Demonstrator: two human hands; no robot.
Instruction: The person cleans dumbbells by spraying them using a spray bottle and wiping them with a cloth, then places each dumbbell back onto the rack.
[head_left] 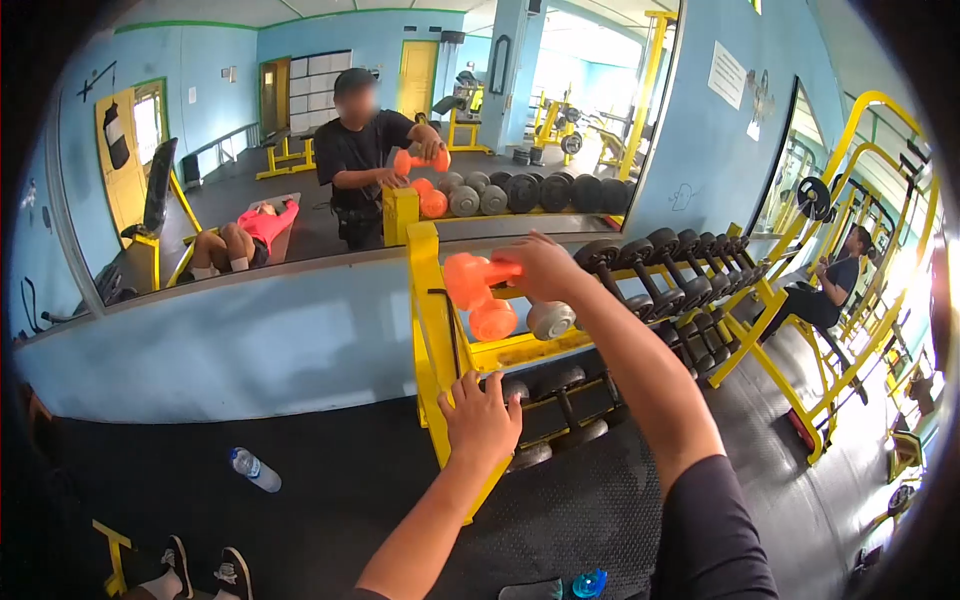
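Observation:
My right hand [545, 268] is wrapped round the handle of an orange dumbbell [468, 280], held over the left end of the top shelf. A second orange dumbbell [493, 321] rests right below it. Beside that one sits a grey dumbbell [551, 320], partly behind my right arm. My left hand [482, 420] has its fingers spread and holds nothing; in this view it overlaps the front of the yellow dumbbell rack [424, 290], near its left post. Black dumbbells [565, 385] lie on the lower shelf just past my left fingers.
A row of black dumbbells [665, 270] continues along the rack to the right. Behind it a wall mirror [225, 60] reflects the room. A water bottle [255, 470] lies on the floor at left. A seated person [838, 285] is by yellow gym machines at right.

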